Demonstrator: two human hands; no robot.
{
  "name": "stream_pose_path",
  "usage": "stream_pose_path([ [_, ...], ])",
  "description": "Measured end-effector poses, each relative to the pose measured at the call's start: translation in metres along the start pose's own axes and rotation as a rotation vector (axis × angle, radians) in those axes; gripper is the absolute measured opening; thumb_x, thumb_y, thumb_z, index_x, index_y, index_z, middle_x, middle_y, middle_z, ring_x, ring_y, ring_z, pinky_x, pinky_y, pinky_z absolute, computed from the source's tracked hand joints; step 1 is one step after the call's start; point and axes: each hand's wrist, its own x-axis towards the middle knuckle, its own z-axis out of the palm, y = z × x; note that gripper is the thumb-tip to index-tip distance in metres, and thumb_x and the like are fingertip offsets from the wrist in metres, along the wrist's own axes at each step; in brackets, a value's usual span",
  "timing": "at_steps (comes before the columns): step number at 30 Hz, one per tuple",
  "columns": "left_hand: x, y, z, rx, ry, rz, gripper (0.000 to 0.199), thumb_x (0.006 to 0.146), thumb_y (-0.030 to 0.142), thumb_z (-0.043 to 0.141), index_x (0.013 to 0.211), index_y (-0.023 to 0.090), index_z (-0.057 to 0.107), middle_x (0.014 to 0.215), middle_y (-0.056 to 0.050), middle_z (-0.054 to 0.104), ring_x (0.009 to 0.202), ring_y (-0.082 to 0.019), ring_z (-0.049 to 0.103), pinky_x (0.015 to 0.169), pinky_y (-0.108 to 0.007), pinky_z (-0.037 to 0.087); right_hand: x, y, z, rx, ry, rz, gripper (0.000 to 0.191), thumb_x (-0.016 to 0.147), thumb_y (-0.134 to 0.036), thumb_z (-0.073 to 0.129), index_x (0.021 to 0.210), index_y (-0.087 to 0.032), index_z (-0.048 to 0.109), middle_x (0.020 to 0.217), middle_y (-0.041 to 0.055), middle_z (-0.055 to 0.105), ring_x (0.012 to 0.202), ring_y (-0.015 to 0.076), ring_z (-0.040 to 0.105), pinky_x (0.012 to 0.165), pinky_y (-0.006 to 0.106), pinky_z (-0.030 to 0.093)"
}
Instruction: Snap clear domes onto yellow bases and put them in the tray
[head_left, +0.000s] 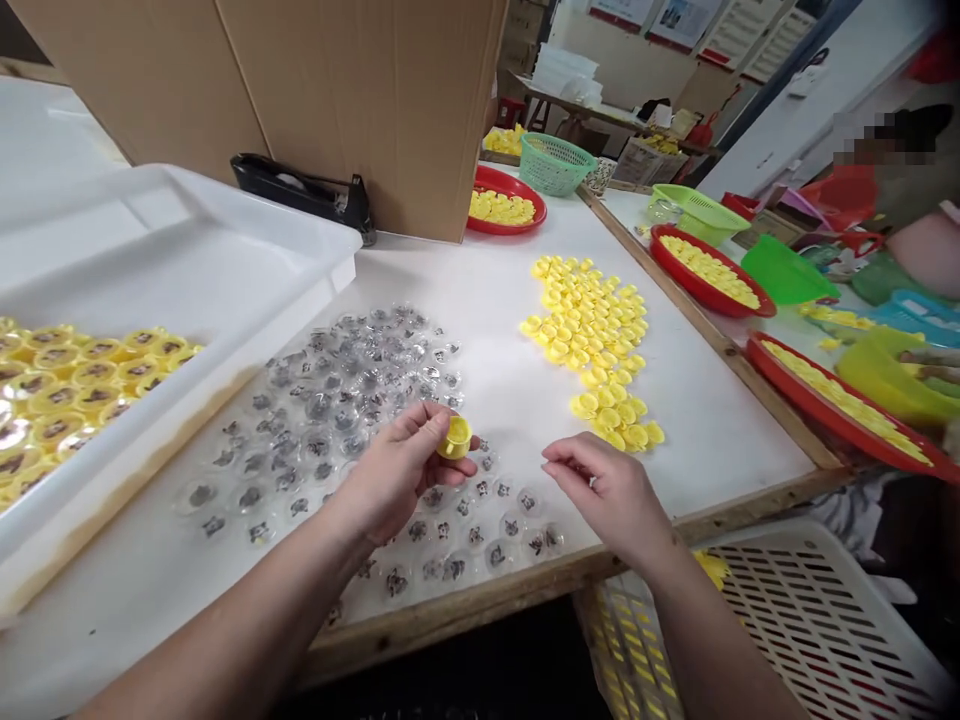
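My left hand (409, 455) is closed on a small round yellow plastic cup (455, 438), pinched between thumb and fingers above the table. Off to its right, my right hand (611, 490) hovers with thumb and forefinger drawn together; whether anything tiny sits between the tips I cannot make out. Beneath and around my left hand lie many clear plastic domes (345, 410) with small dark printed figures. Beyond my right hand, loose yellow cups (589, 320) spread over the white tabletop (495, 300).
At left stands a white tray (300, 265) of yellow pieces with pictures. A cardboard box (360, 100) and a black tape dispenser (300, 190) are behind. Red plates (540, 215) of yellow cups stand farther off. A perforated white crate (817, 600) sits below right; another person works at far right.
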Motion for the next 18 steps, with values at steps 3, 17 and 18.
stream_pose_path([
  [3,0.003,0.004,-0.004,-0.017,0.028,0.028,0.013,0.088,0.027,0.052,0.087,0.014,0.055,0.078,-0.006,0.064,0.057,-0.011,0.063,0.047,-0.016,0.049,-0.003,0.012,0.007,-0.036,-0.158,0.02,0.01,0.083,-0.015,0.054,0.082,-0.021,0.062,0.079,0.0003,0.059,0.07,0.0135,0.057,0.064,0.026,0.044],
  [17,0.008,0.001,-0.011,-0.063,-0.016,0.01,0.021,0.085,0.016,0.054,0.106,0.014,0.058,0.085,-0.008,0.064,0.062,-0.013,0.065,0.051,-0.017,0.051,-0.001,-0.018,0.027,-0.171,-0.23,-0.018,0.014,0.085,-0.016,0.049,0.084,-0.019,0.063,0.076,0.0033,0.06,0.072,0.0164,0.058,0.067,0.029,0.045],
  [18,0.007,-0.001,-0.01,-0.062,-0.024,0.006,0.021,0.085,0.018,0.055,0.105,0.014,0.058,0.086,-0.008,0.064,0.063,-0.013,0.065,0.052,-0.017,0.051,0.0,-0.017,0.025,-0.03,-0.196,0.037,0.014,0.085,-0.018,0.05,0.09,-0.02,0.063,0.076,0.0024,0.061,0.07,0.0157,0.058,0.066,0.029,0.046],
])
